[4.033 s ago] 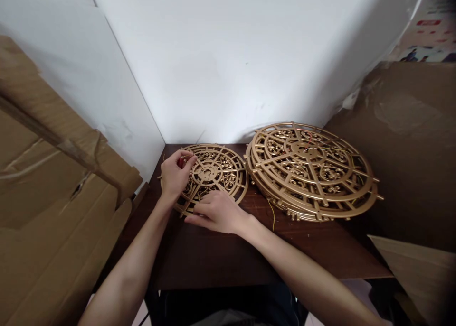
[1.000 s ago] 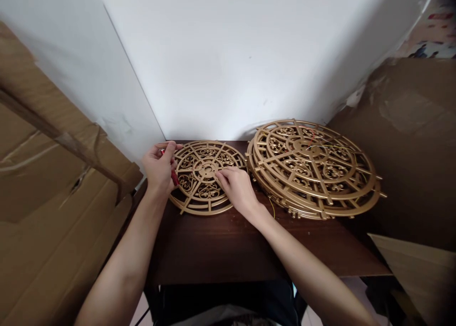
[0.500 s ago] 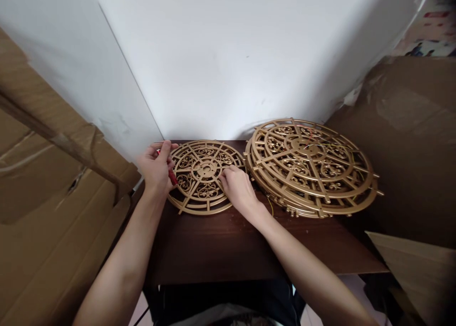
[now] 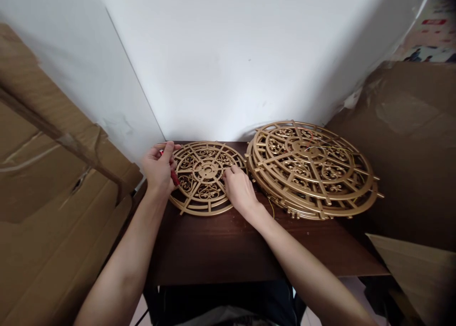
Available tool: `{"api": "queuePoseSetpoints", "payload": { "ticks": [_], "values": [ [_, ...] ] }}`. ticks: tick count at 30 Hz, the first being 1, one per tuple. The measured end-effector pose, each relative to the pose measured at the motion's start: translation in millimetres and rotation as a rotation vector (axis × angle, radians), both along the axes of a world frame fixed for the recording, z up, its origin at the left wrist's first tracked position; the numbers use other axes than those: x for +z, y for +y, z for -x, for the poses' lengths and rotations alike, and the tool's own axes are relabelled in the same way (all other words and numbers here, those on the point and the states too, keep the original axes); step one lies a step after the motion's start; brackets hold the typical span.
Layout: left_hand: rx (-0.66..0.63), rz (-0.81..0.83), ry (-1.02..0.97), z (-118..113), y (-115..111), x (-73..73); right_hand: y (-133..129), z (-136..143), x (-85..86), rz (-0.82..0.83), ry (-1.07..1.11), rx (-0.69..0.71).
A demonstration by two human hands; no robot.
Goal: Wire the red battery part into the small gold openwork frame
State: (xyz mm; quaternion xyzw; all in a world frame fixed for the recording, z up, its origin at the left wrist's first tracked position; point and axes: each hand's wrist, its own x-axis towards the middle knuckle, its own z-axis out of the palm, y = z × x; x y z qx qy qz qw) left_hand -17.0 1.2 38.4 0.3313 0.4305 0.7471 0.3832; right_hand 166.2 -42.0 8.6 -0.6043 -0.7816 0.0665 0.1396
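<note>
A round gold openwork frame (image 4: 208, 191) lies flat on the dark brown table (image 4: 213, 250). At its left edge, my left hand (image 4: 159, 167) is closed round a red tool (image 4: 175, 177), whose lower end sticks out below the fingers. My right hand (image 4: 239, 186) rests on the right side of the same frame with its fingertips pinched together; what they hold, if anything, is hidden. Close by on the right is a stack of larger-looking gold round frames (image 4: 313, 169), with thin yellow and red wires on top.
Cardboard (image 4: 53, 198) stands along the left side, and a large brown box (image 4: 416, 150) is at the right. A white wall (image 4: 231, 65) rises behind the table. A cardboard flap (image 4: 420, 264) juts in at the lower right.
The whole view has shifted slightly. Both hands keep nearly the same places on the frame, and the red tool is still in my left hand.
</note>
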Motion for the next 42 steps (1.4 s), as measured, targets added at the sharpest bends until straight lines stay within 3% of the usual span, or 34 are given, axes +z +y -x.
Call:
{"api": "queuePoseSetpoints", "payload": {
  "ticks": [5, 15, 20, 32, 39, 42],
  "values": [
    [-0.002, -0.003, 0.013, 1, 0, -0.6, 1, -4, 2.0, 0.033, -0.008, 0.026],
    [0.019, 0.017, 0.023, 2, 0, -0.1, -15, -1, 25.4, 0.073, -0.148, 0.004],
    [0.012, 0.021, 0.008, 2, -1, 0.4, -16, -4, 28.9, 0.109, -0.117, 0.019],
    [0.015, 0.024, 0.011, 3, 0, 0.0, -5, -11, 23.0, -0.080, 0.445, 0.089],
    [0.017, 0.023, 0.003, 2, 0, 1.6, -2, -6, 23.4, 0.094, 1.077, 0.276],
    [0.004, 0.024, 0.006, 2, 0, 1.6, 2, -1, 14.8, 0.165, 1.352, 0.211]
  ]
}}
